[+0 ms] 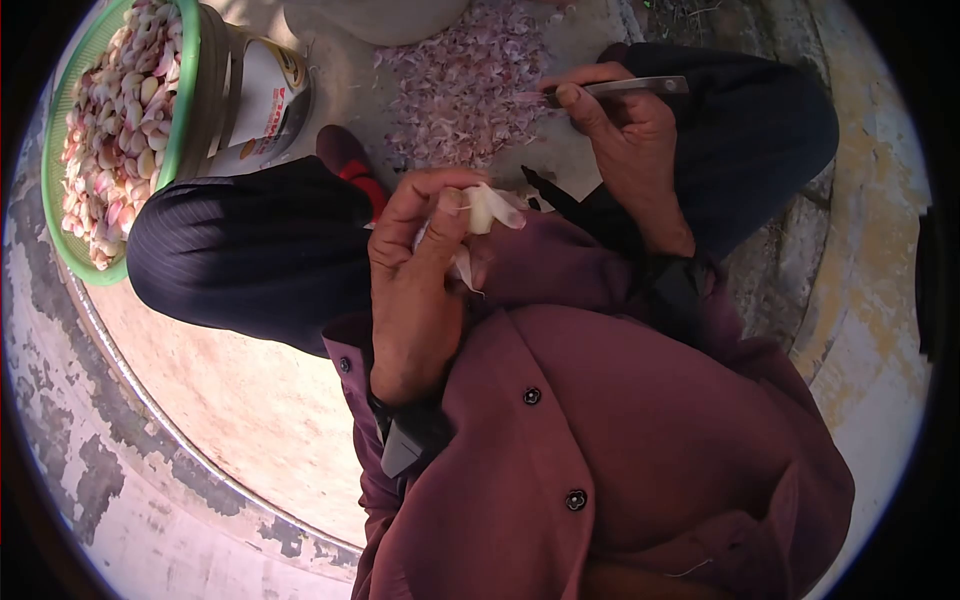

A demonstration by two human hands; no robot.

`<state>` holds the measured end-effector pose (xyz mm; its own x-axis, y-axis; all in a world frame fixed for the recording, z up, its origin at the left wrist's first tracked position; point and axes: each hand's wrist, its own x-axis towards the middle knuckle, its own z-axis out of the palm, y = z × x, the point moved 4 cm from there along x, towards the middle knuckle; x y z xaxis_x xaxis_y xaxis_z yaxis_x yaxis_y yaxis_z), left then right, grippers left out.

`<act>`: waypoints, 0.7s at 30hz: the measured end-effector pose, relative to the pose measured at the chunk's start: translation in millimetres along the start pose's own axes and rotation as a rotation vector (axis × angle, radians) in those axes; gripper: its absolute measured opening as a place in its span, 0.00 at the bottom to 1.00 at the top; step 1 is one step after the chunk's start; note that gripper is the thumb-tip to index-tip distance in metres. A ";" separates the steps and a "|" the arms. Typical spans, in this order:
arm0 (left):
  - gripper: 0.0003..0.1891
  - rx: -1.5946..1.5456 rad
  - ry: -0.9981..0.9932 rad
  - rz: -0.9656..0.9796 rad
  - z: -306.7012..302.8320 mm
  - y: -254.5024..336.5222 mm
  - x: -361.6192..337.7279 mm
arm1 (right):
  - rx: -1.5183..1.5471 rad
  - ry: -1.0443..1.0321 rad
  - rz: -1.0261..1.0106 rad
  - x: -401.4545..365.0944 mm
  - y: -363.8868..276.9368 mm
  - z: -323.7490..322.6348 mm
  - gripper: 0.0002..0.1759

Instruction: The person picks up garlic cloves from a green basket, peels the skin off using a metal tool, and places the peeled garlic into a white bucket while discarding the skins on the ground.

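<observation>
My left hand (pixel 418 275) is closed around garlic (pixel 488 208); a pale clove with loose skin sticks out past the thumb and fingertips. A strip of papery skin also hangs below the palm, and part of what the hand holds is hidden by the fingers. Up and to the right, my right hand (pixel 635 150) grips a small knife (pixel 645 87), its handle end pointing right. A bit of pinkish peel shows by the thumb and forefinger of that hand. Beyond both hands, a wide heap of purple-white garlic skins (pixel 465 90) covers the ground.
A green basket (pixel 190 90) full of garlic cloves (pixel 125 130) stands at the upper left, against a printed white bucket (pixel 265 100). A pale rounded object (pixel 375 15) sits at the top edge. My bent knees flank the peel heap.
</observation>
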<state>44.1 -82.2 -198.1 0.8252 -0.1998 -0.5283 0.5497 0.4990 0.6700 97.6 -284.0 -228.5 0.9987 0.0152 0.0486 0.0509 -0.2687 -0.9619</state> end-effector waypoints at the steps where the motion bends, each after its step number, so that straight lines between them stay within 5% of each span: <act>1: 0.10 -0.048 -0.007 -0.044 -1.9 -1.2 0.1 | -0.001 -0.003 -0.001 -1.5 1.0 -5.3 0.10; 4: 0.10 -0.089 0.111 0.001 -4.6 -2.7 2.5 | -0.012 -0.033 0.151 -4.4 -0.2 -2.7 0.11; 7: 0.09 -0.116 0.179 0.025 0.7 -2.8 5.4 | 0.264 -0.184 0.025 -19.6 -34.4 22.2 0.12; 15: 0.08 -0.093 0.089 0.095 0.0 -4.6 6.6 | 0.548 -0.181 0.076 -28.9 -45.8 34.3 0.09; 21: 0.08 -0.049 -0.016 0.073 -3.4 -7.0 6.5 | 0.381 -0.218 -0.009 -28.3 -46.2 31.9 0.08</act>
<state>45.2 -84.1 -208.1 0.8650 -0.1752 -0.4703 0.4816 0.5530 0.6799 66.9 -241.3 -194.0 0.9724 0.2301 0.0383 0.0141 0.1058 -0.9943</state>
